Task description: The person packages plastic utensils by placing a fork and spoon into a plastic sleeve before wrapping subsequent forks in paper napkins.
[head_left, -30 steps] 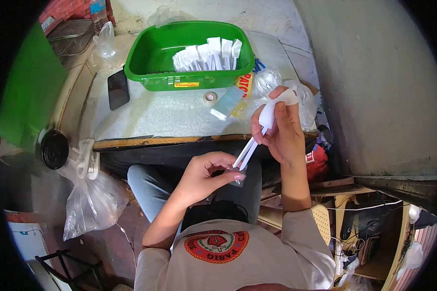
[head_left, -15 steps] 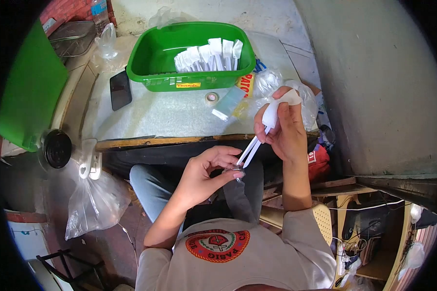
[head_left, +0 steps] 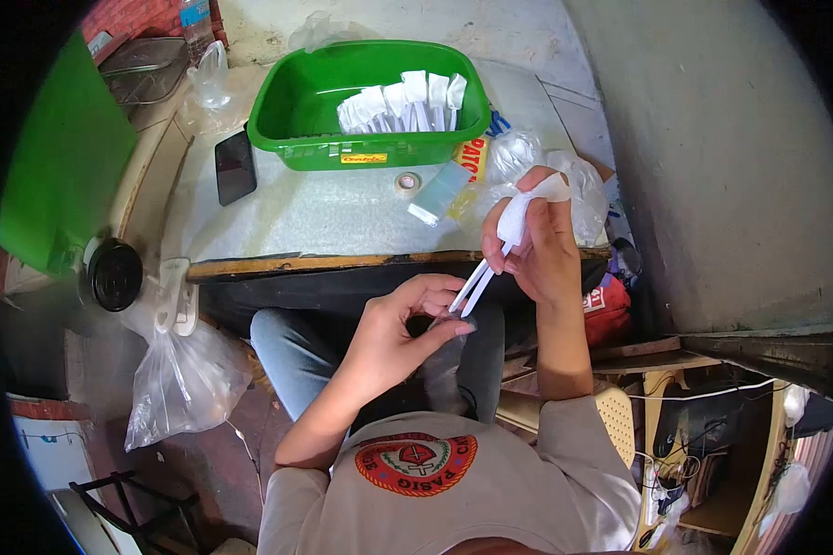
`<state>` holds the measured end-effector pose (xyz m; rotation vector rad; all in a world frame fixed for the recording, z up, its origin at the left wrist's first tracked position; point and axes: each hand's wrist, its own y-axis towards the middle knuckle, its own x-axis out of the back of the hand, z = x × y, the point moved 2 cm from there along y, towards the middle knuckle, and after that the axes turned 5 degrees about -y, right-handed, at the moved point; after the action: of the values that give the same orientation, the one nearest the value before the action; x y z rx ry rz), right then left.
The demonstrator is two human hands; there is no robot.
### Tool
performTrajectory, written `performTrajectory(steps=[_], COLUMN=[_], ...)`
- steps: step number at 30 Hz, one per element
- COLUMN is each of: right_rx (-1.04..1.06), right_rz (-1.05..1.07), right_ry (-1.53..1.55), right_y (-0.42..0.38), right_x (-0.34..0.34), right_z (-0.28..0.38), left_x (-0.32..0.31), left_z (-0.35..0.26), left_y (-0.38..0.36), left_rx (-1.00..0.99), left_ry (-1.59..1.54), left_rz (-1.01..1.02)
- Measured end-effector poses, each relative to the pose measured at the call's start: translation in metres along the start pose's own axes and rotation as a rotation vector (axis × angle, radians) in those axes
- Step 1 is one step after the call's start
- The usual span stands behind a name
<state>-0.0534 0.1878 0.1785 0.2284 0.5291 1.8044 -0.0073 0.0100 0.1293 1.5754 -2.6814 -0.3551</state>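
My right hand (head_left: 539,242) is closed around white plastic cutlery (head_left: 479,280) whose heads are wrapped in a white tissue (head_left: 514,220). The two handles stick out and slant down to the left. Below, my left hand (head_left: 409,322) pinches a clear plastic sleeve (head_left: 442,365) that hangs over my lap. The handle tips reach the fingers of my left hand, at the mouth of the sleeve. My right fingers hide part of the tissue.
A green basin (head_left: 292,155) on the table holds several tissue-wrapped cutlery sets (head_left: 415,90). Nearby lie a phone (head_left: 235,168), a tape roll (head_left: 407,183), clear sleeves (head_left: 440,192) and plastic bags (head_left: 578,194). A tied plastic bag (head_left: 187,384) hangs at the left, and a wall (head_left: 731,185) stands at the right.
My left fingers have shifted slightly, with the thumb now further right along the handle tips. The sleeve has swung a little. My right hand keeps its hold on the cutlery.
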Motion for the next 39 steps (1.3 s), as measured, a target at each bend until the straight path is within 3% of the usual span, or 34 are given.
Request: performTrajectory(steps=[5, 12, 27, 32, 39], right_rx=[0.031, 0.061, 0.154, 0.165, 0.113], right_rz=[0.058, 0.055, 0.035, 0.006, -0.017], right_ry=[0.03, 0.07, 0.117, 0.123, 0.1], right_y=[-0.002, -0.003, -0.014, -0.016, -0.016], right_x=[0.004, 0.006, 0.008, 0.008, 0.002], right_z=[-0.001, 0.0, -0.004, -0.006, -0.004], left_x=[0.003, 0.007, 0.003, -0.003, -0.004], left_z=[0.01, 0.011, 0.014, 0.001, 0.004], left_y=[0.001, 0.004, 0.001, 0.0, -0.001], left_rx=[0.039, 0.115, -0.03, -0.185, -0.241], left_ry=[-0.293, -0.429, -0.108, 0.1, 0.077], left_rz=[0.121, 0.173, -0.023, -0.089, -0.084])
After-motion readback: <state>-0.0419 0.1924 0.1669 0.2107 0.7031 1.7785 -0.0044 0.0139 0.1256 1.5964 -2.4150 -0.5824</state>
